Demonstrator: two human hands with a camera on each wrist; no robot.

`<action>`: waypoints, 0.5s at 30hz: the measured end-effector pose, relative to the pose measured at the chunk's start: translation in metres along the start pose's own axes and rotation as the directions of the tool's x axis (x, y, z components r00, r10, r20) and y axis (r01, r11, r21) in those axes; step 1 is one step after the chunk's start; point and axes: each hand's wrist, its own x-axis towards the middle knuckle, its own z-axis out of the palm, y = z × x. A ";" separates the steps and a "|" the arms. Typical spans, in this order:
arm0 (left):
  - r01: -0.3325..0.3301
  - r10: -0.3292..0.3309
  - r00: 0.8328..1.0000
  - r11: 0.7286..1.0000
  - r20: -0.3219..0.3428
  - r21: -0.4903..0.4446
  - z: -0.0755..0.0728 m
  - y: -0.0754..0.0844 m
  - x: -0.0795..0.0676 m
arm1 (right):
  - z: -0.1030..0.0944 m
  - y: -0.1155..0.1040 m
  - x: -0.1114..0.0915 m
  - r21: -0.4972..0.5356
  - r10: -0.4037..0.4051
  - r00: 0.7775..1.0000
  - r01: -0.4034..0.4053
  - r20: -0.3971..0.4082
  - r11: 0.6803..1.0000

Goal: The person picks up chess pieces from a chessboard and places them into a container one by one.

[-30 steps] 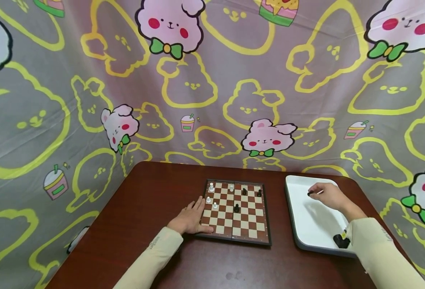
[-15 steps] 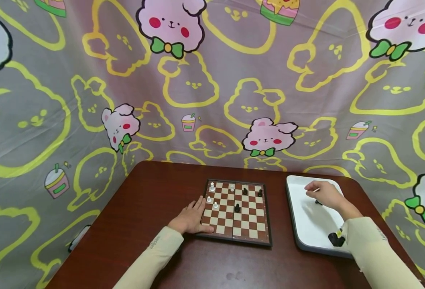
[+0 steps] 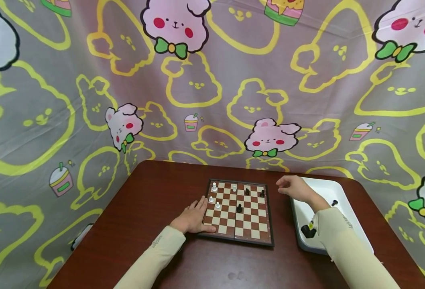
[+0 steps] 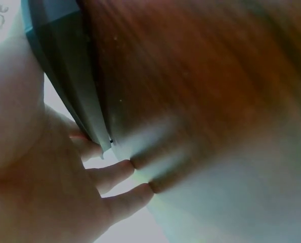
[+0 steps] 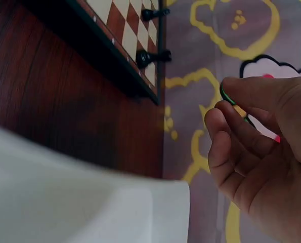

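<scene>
A person's left hand (image 3: 192,216) rests along the left edge of a chessboard (image 3: 252,233), fingers straight and grasping nothing, thumb reaching over the board close to its near left corner, apparently to keep it from sliding on the desk (image 3: 133,216). Around the board's middle stands a central black piece (image 3: 239,208); two white pieces (image 3: 217,205) stand toward the left edge. Near the desk's right edge, a white tray (image 3: 326,188), probably placed there to keep loose pieces within reach, holds a stray black piece (image 3: 334,202) that seems to lie tipped near its right rim. The right hand (image 3: 295,188) hangs over the tray's far left corner, fingers loosely bent, with nothing visible between them. Toward the board's far edge stand a tall white piece (image 3: 214,186) in the left corner, a smaller white piece (image 3: 234,188) and two black pieces (image 3: 262,193), before a cartoon-patterned curtain (image 3: 230,60).
</scene>
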 end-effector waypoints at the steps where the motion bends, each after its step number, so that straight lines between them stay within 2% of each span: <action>1: -0.001 0.001 1.000 1.000 0.001 0.009 0.000 0.000 0.000 | 0.003 -0.002 0.002 0.002 0.006 1.000 -0.006 0.007 1.000; 15: -0.013 0.013 1.000 1.000 0.014 -0.024 -0.001 0.000 -0.001 | 0.051 -0.006 0.027 -0.038 0.023 0.996 -0.020 0.085 0.999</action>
